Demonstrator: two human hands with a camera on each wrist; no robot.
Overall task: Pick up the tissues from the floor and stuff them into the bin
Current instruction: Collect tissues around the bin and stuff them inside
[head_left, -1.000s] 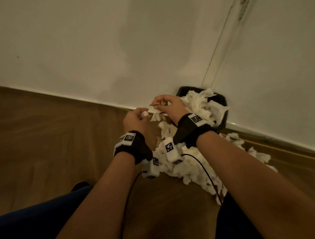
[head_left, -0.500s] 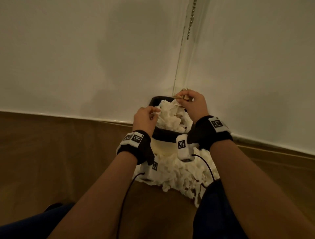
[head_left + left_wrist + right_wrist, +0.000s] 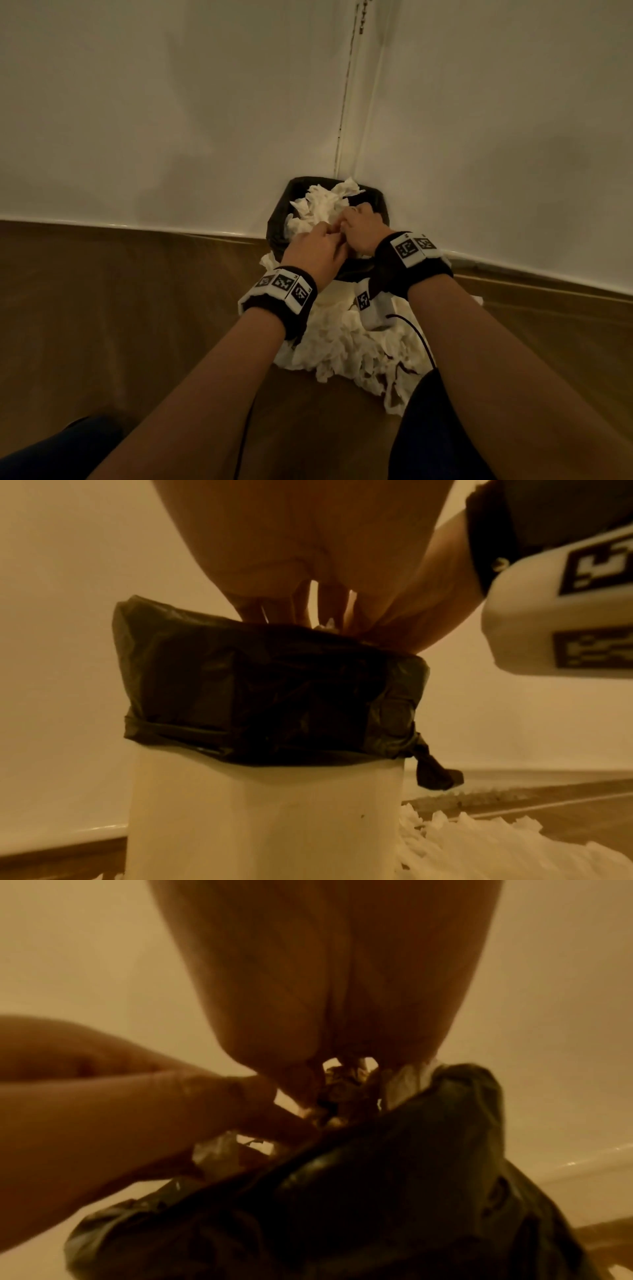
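Tissues [image 3: 322, 209] heaped above the bin's [image 3: 267, 818] black liner [image 3: 267, 691]; more litter the floor [image 3: 102, 325] in front. Left hand [image 3: 317, 251] and right hand [image 3: 361, 229], fingers curled into the wad, press downward. Best to compress centrally, keeping the liner from slipping off.

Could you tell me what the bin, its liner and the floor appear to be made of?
Bin: smooth, matt white body, probably plastic.
Liner: thin black plastic film, glossy, creased and knotted.
Floor: brown with a faint grain, wood or laminate; I cannot tell which.
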